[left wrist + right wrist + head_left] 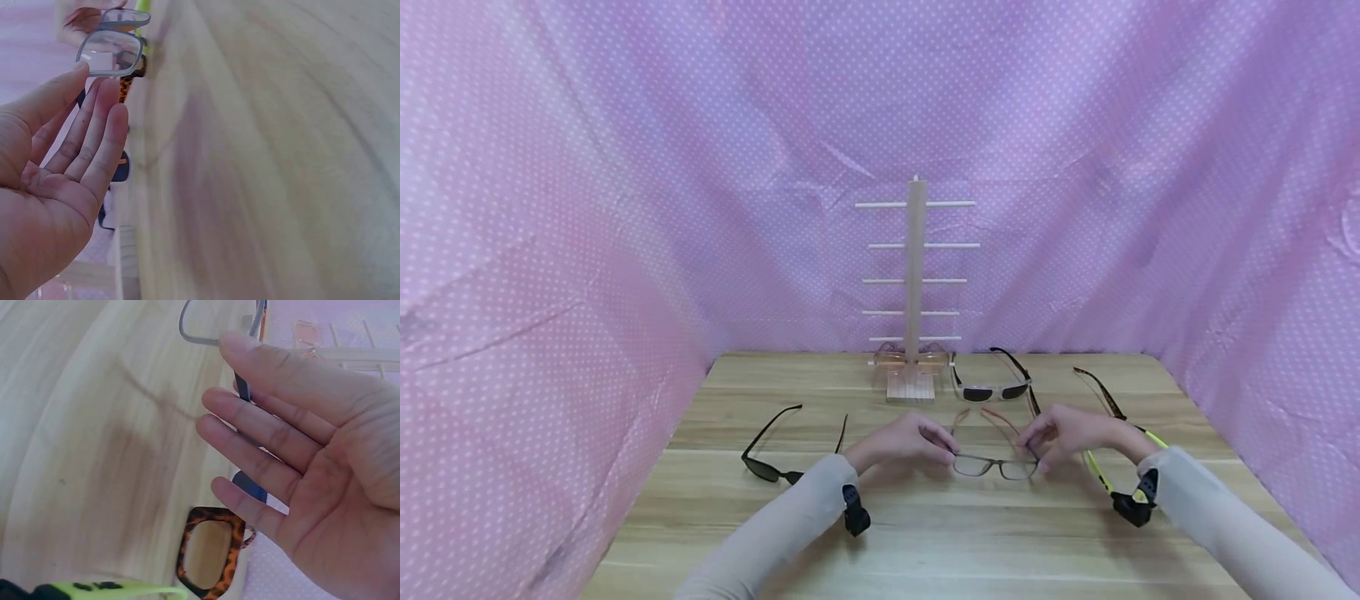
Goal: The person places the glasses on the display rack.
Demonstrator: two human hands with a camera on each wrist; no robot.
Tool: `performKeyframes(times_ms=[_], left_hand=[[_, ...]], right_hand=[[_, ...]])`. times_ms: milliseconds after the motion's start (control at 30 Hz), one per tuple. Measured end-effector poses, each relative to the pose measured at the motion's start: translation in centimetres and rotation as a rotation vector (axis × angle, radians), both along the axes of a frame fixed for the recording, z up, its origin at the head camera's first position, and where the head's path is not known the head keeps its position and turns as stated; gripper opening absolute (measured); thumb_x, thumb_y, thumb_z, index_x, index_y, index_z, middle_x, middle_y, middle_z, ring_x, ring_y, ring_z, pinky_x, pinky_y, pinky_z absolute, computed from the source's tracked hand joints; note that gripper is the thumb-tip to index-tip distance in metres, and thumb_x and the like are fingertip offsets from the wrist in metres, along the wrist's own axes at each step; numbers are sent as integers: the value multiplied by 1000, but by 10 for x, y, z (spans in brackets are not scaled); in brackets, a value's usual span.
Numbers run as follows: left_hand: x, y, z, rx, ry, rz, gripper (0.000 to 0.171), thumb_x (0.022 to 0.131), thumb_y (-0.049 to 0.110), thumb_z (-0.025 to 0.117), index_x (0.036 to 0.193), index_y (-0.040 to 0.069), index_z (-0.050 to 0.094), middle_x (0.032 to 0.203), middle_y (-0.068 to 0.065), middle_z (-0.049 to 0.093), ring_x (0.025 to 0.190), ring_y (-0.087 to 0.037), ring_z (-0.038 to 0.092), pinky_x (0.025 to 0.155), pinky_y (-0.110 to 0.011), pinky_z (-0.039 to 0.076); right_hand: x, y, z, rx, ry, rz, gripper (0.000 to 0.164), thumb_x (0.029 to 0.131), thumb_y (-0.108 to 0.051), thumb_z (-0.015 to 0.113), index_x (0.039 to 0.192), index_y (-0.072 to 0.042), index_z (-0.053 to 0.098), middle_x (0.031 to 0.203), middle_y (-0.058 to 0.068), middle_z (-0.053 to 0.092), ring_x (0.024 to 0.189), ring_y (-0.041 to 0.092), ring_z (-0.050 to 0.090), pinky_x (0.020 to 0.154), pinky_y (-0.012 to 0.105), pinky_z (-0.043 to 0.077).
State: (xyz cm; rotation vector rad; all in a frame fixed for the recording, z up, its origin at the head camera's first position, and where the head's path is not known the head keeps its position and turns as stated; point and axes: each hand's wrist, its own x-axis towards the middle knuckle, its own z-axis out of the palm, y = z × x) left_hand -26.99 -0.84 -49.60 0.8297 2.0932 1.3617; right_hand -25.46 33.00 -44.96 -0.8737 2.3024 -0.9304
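Grey-rimmed eyeglasses (996,463) with orange temple ends are held between both hands over the front-middle of the wooden table, temples pointing toward the back. The left hand (917,440) pinches their left front corner. At the opposite corner, the right hand (1060,435) grips the frame with thumb and fingers. In the left wrist view, the thumb is at the rim of the clear lens (109,53), and the other fingers extend beside it. The right wrist view shows the thumb against the grey rim (200,341), with a dark temple (242,387) passing behind the fingers.
A wooden display stand (916,267) with several white rods stands at the back, pink-tinted glasses (891,360) on its lowest level. Clear-framed sunglasses (1000,392) lie right of it. Black sunglasses (763,471) lie left; tortoiseshell glasses (190,540) and yellow-green glasses (1099,473) lie right.
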Motion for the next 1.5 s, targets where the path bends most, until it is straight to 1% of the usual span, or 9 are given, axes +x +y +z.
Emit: performKeyframes(times_ms=[100, 233, 467, 567, 700, 933, 1133, 1267, 1500], left_hand=[[-2, -4, 6, 15, -38, -21, 17, 90, 16, 79, 107, 14, 80, 99, 2, 79, 91, -8, 73, 86, -24, 59], [-3, -10, 14, 60, -91, -44, 19, 90, 9, 77, 109, 5, 78, 97, -6, 79, 86, -16, 75, 84, -34, 63], [-6, -21, 27, 69, -102, -42, 19, 91, 10, 77, 109, 6, 78, 99, -6, 79, 87, -14, 75, 89, -41, 62], [-8, -26, 33, 71, -83, -39, 19, 92, 11, 76, 110, 5, 77, 100, -7, 79, 87, -12, 74, 89, -40, 62], [-11, -31, 40, 85, -31, -38, 21, 91, 12, 77, 110, 4, 77, 105, -9, 78, 88, -10, 72, 84, -31, 61], [-12, -43, 51, 104, 3, -2, 22, 90, 12, 78, 109, 2, 77, 100, -3, 78, 88, -10, 72, 83, -28, 61], [-13, -55, 60, 114, 23, 35, 22, 89, 14, 79, 108, 4, 78, 106, -7, 78, 94, -13, 72, 86, -30, 60], [-15, -63, 65, 127, 24, 56, 25, 90, 14, 79, 111, 1, 76, 104, -3, 78, 98, -14, 71, 90, -32, 59], [-16, -75, 75, 185, 5, 98, 30, 90, 10, 77, 115, -6, 72, 108, -5, 77, 96, -14, 72, 94, -33, 59]], right_hand=[[-1, -1, 3, -26, -2, 18, 48, 80, -10, 85, 121, 7, 69, 117, 21, 73, 105, 25, 71, 94, 33, 58], [-1, -3, 10, -65, -19, 44, 48, 83, -10, 82, 123, 10, 67, 117, 24, 72, 107, 29, 71, 95, 30, 58], [-2, -11, 23, -56, 9, 16, 43, 85, -17, 83, 124, -2, 71, 120, 17, 74, 112, 25, 71, 94, 19, 52], [-4, -15, 27, -77, 28, 15, 43, 85, -15, 82, 124, 0, 71, 121, 20, 73, 113, 22, 71, 92, 18, 53], [-5, -19, 34, -98, 64, 9, 41, 85, -14, 83, 122, -1, 72, 118, 21, 73, 112, 20, 72, 91, 17, 53], [-4, -28, 46, -31, 176, -50, 38, 84, -26, 84, 119, -15, 76, 120, 6, 76, 113, 12, 70, 94, 20, 51], [-9, -36, 50, -78, 179, -51, 37, 86, -25, 83, 121, -16, 75, 129, 9, 72, 117, 16, 69, 97, 20, 51], [-12, -41, 51, -110, 189, -68, 38, 86, -26, 83, 122, -17, 75, 126, 5, 73, 116, 19, 69, 96, 20, 52], [-18, -52, 57, -161, 204, -100, 42, 87, -26, 82, 124, -7, 73, 121, 7, 75, 119, 28, 68, 97, 21, 53]])
